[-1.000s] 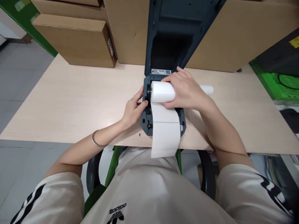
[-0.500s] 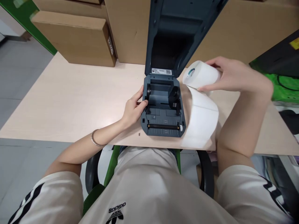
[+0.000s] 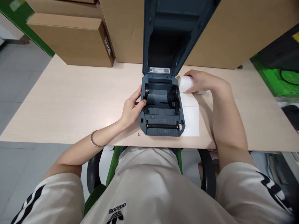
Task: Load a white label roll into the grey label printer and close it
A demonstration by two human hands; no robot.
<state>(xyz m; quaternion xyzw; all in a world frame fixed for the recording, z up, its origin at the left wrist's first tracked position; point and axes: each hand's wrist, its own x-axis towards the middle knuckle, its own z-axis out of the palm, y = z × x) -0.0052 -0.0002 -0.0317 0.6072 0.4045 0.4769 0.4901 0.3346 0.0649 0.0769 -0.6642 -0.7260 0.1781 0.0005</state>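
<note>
A dark blue-grey label printer (image 3: 162,102) stands on the table with its lid (image 3: 173,34) raised and its inside bare, the black roller showing near the front. My left hand (image 3: 132,110) grips the printer's left side, the thumb over the rim. On the other side, my right hand (image 3: 202,81) is closed on a white label roll (image 3: 185,83), low at the table beside the printer's rear right corner. From the roll a loose strip of labels (image 3: 191,115) lies flat toward the front edge, partly hidden behind the printer.
A flat cardboard box (image 3: 70,40) leans at the back left, and larger cardboard (image 3: 217,34) stands behind the printer. Green material with a black cable (image 3: 287,79) sits at the far right. The table (image 3: 81,102) ends just in front of the printer.
My right hand has brought the label roll down and left, closer to the printer. The curling strip now lies flat. My left hand keeps its hold on the printer.
</note>
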